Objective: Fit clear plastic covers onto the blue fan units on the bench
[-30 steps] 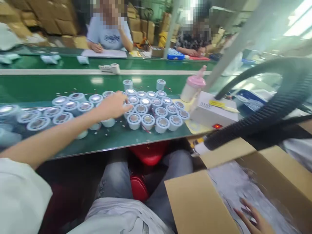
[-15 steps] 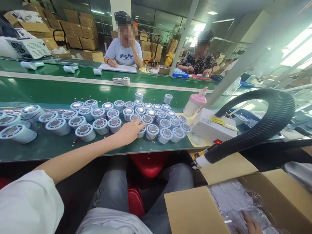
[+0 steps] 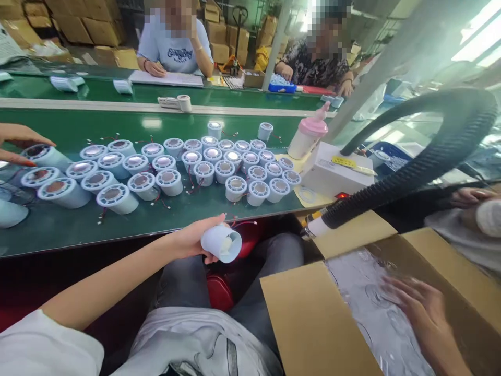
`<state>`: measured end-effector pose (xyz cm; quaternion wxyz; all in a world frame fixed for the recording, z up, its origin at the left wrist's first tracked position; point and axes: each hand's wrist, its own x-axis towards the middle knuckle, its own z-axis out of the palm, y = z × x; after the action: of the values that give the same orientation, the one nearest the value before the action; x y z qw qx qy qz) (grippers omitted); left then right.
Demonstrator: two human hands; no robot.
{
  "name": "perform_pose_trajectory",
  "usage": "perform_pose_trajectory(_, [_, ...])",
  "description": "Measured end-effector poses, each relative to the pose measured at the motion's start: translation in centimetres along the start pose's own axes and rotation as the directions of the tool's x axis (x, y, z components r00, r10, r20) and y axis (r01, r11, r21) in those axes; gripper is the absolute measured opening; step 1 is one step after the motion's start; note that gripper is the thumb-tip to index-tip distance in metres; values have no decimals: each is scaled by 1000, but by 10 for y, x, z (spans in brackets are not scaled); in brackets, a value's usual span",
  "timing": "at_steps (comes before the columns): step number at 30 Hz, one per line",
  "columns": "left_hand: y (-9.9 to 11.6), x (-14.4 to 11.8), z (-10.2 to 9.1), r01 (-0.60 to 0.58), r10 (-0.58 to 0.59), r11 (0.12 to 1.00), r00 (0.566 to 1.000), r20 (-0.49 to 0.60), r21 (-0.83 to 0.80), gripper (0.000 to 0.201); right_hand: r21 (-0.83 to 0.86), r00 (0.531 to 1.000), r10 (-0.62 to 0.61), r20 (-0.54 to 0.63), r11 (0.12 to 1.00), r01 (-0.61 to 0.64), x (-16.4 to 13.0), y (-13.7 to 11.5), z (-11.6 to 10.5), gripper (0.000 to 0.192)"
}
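My left hand (image 3: pixel 194 239) is wrapped round a light-blue cylindrical housing (image 3: pixel 221 244), held just off the table's front edge. Its open end faces me and shows a white part inside; thin red and dark wires trail from its far side. My right hand (image 3: pixel 425 308) is inside a cardboard box (image 3: pixel 313 308), over clear plastic pieces (image 3: pixel 368 282), some of them round. Its fingers are stretched out and somewhat blurred; nothing shows in them. Rows of similar housings (image 3: pixel 257 192) stand on the green table (image 3: pixel 188 211), ringed ends up, several with wires.
Another person's hand (image 3: pixel 23 141) touches a housing at the far left. A black ribbed hose (image 3: pixel 376 183) arches from a white unit (image 3: pixel 332 169) beside a pink-lidded bottle (image 3: pixel 307 137). Two people sit across the belt (image 3: pixel 129 117); another person's hand (image 3: pixel 472 196) is at the right.
My left hand has drawn a housing from the rows back toward me and tipped it. My right hand has come further into view over the box. Another person's hand has appeared at left.
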<state>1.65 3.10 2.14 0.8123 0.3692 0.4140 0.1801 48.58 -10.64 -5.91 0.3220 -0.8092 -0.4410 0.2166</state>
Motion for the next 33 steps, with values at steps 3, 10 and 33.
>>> perform_pose_trajectory(3, [-9, 34, 21, 127, -117, 989, 985, 125, -77, 37, 377, 895, -211, 392, 925, 53, -31, -69, 26, 37])
perform_pose_trajectory(10, [-8, 61, 36, 169, -153, 981, 976, 152, -96, 47, 384, 733, -596, 327, 793, 473, -30, -161, 107, 26])
perform_pose_trajectory(33, [-13, 17, 27, -249, 206, 648, 967, 148, 720, 14, 155, 490, -685, 539, 652, 742, -63, -193, 133, 32])
